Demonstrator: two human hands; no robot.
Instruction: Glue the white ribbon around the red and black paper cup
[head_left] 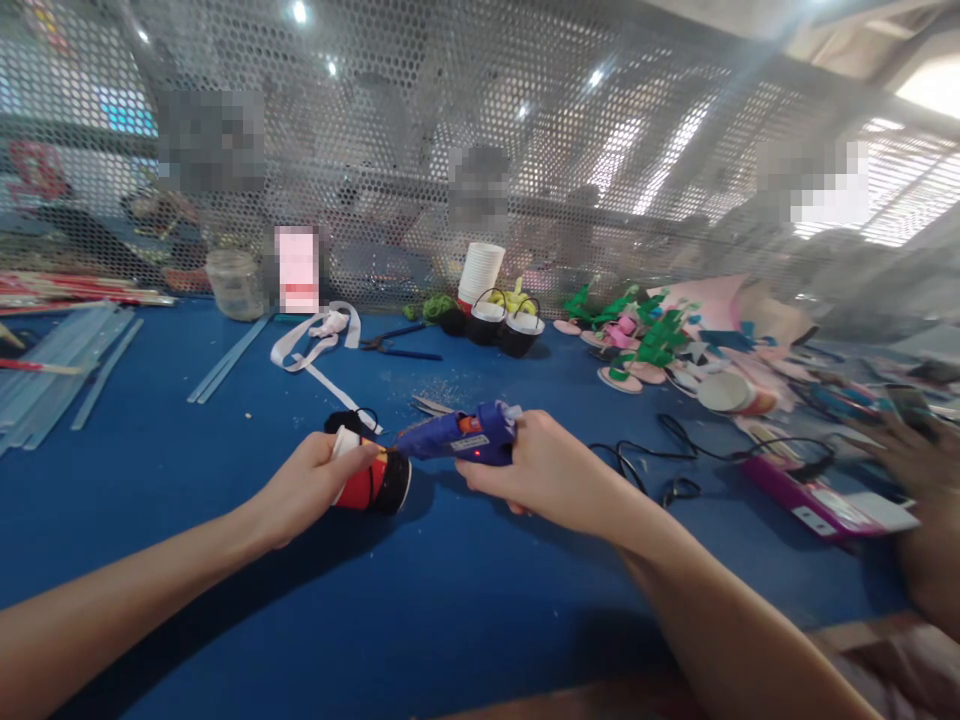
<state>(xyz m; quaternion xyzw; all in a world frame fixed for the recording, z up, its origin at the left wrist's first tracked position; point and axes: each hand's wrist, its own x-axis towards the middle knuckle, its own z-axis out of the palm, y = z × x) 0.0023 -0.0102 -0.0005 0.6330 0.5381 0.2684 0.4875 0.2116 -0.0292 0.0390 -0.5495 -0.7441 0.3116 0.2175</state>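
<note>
Head view. In the lower centre of the frame, the left hand was closed around a small red-and-black cup. The cup was laid on its side on the blue table, with its white end under the thumb. This pose was judged to steady the cup and to turn its wall toward the tool.

Just to the right, the right hand was wrapped around the grip of a blue glue gun. The nozzle was brought against the cup's upper side, and a red lamp was lit on the gun's body. A black cord was trailed slackly to the right, probably left loose so that the gun could be angled freely.

At the right edge, another person's hand was seen near a magenta tool.

Farther back, at middle left, clear glue sticks were laid side by side, seemingly kept within reach. A white ribbon, two black pots, a stack of white cups and green foam cut-outs were ranged below the perforated screen across the upper frame.
</note>
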